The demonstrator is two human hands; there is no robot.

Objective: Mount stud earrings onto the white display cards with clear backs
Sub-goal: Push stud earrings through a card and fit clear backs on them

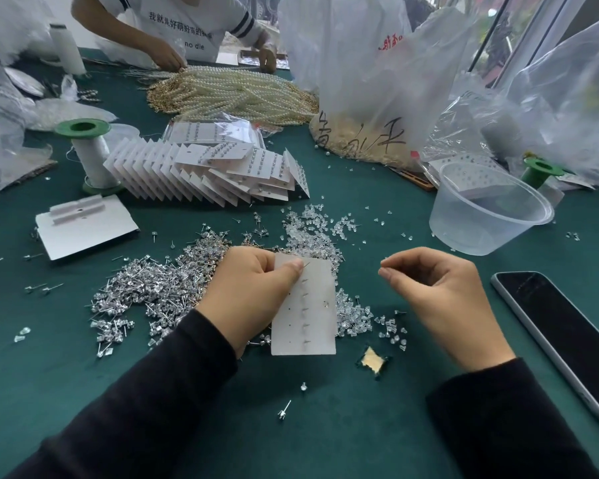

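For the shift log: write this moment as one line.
left hand: grips display card, stud posts through it | right hand: pinching, contents unclear | loose studs, clear backs: on table

Dark phone (564, 344) right; clear tub (464, 233) beyond; pearl strands (232, 95) heaped far side (second person (187, 29) touching them).

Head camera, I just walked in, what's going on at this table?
A person is mounting stud earrings on cards. Their left grip holds a white card with a column of stud posts poking through it, above the pile of loose studs and clear backs. Their right grip is pinched beside it; what it holds is too small to tell. Finished cards lie stacked behind, and another person across the table handles pearl strands.
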